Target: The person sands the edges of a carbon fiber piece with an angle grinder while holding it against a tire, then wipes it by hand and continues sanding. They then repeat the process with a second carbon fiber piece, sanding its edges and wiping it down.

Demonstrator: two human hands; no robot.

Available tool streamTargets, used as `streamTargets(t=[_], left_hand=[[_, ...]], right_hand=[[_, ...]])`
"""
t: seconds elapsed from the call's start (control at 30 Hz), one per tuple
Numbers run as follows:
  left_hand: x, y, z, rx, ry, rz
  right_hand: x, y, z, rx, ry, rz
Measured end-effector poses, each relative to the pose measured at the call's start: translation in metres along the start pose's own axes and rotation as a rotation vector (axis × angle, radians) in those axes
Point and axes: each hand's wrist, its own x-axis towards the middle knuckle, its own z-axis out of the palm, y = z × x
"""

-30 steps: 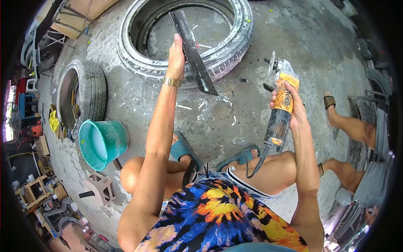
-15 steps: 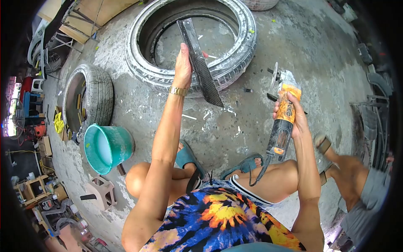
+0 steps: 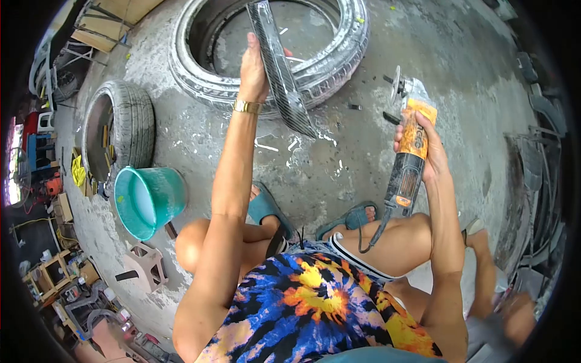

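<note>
My left hand [image 3: 254,74] grips a long, dark strip with a carbon-fibre weave [image 3: 279,75] and a slanted lower end. The strip is held tilted above a worn tire [image 3: 200,81] that lies flat on the floor. Wrapped round the yellow-and-black body of an angle grinder [image 3: 411,145] are the fingers of my right hand [image 3: 433,151]. The grinder's disc [image 3: 397,85] points up and away from me, apart from the strip. Its cord [image 3: 376,233] hangs down over my right thigh.
A teal bucket [image 3: 148,199] with whitish liquid stands at left, near a second, upright tire [image 3: 134,124]. In front of it is a beige plastic stool [image 3: 147,266]. Small scraps lie on the wet concrete floor [image 3: 339,175]. Another person's leg [image 3: 482,266] shows at right, beside stacked dark parts [image 3: 532,169].
The view has shifted, so floor objects sit slightly higher and further left. The other person at right has moved closer behind me. Both hands keep their holds.
</note>
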Motion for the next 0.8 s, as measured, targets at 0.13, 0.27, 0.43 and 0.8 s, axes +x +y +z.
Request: streamTargets(t=[0.13, 0.27, 0.43, 0.8], left_hand=[[0.007, -0.005, -0.006, 0.121, 0.099, 0.017], [0.017, -0.014, -0.007, 0.113, 0.190, 0.037], [0.047, -0.026, -0.002, 0.278, 0.128, -0.042], [0.074, -0.041, 0.041, -0.025, -0.099, -0.127]], right_hand=[[0.000, -0.001, 0.001, -0.005, -0.002, 0.010], [-0.003, 0.000, 0.002, -0.009, 0.008, 0.007], [-0.016, 0.002, 0.002, -0.010, 0.071, -0.032], [-0.060, 0.008, -0.026, 0.009, 0.222, -0.090]])
